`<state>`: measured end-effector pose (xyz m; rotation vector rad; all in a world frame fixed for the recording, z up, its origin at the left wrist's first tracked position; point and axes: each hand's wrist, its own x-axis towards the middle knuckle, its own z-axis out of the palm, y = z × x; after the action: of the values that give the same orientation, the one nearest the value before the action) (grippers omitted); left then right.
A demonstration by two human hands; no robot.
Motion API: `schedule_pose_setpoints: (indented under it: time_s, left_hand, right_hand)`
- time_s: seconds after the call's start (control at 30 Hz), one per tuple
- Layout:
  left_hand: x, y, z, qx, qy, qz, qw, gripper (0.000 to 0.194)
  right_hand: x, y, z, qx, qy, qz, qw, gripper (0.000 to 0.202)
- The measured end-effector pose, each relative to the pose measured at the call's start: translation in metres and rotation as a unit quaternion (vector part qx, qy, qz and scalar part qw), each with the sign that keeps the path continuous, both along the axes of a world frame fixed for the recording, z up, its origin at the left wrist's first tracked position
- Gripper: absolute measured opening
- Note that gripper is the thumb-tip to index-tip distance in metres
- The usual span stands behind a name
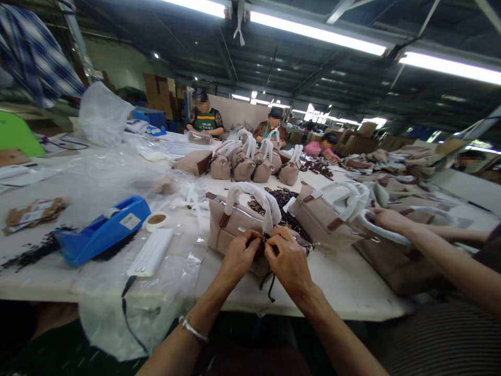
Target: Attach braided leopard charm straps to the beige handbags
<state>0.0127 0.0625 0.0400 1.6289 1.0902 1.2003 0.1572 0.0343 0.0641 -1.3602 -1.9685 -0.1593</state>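
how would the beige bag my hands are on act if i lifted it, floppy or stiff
The bag would probably keep its shape, as its sides stand up full. It may be light, given its fabric-like surface, though its contents are hidden. Its white-wrapped handle seems fairly stiff, arching up unsupported.

one tape dispenser (pixel 104 230), one bracelet (pixel 191 329)

Left grip (pixel 243 253) and right grip (pixel 287 257) bare; left forearm (pixel 213 297) and right forearm (pixel 329 318) likewise uncovered. Left forearm wears one slim, shiny, silver-coloured bangle (pixel 193 331), rounded, small knob at its left side. Near, low between forearms: dark clothing (pixel 250 361), detail lost in shadow.
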Motion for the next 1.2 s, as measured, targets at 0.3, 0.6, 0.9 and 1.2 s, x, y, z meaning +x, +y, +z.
schedule_pose_setpoints:
  time_s: [0.3, 0.6, 0.9, 1.2]
  left_hand:
    - [0.001, -0.005, 0.014, 0.142, 0.197, 0.072, 0.967, 0.011]
    - [-0.001, 0.0, 0.005, 0.085, -0.02, 0.026, 0.996, 0.006]
    - [-0.003, 0.005, 0.001, 0.01, -0.258, -0.031, 0.966, 0.014]
    - [-0.002, 0.016, 0.003, 0.093, 0.042, 0.04, 0.994, 0.018]
  right_hand:
    - [0.001, -0.001, -0.015, 0.003, 0.057, 0.02, 0.998, 0.015]
    - [0.016, -0.001, -0.001, -0.001, 0.151, -0.026, 0.988, 0.008]
    - [0.019, 0.009, 0.014, -0.13, 0.156, -0.025, 0.979, 0.017]
    - [0.016, 0.021, 0.024, -0.149, 0.134, -0.015, 0.98, 0.023]
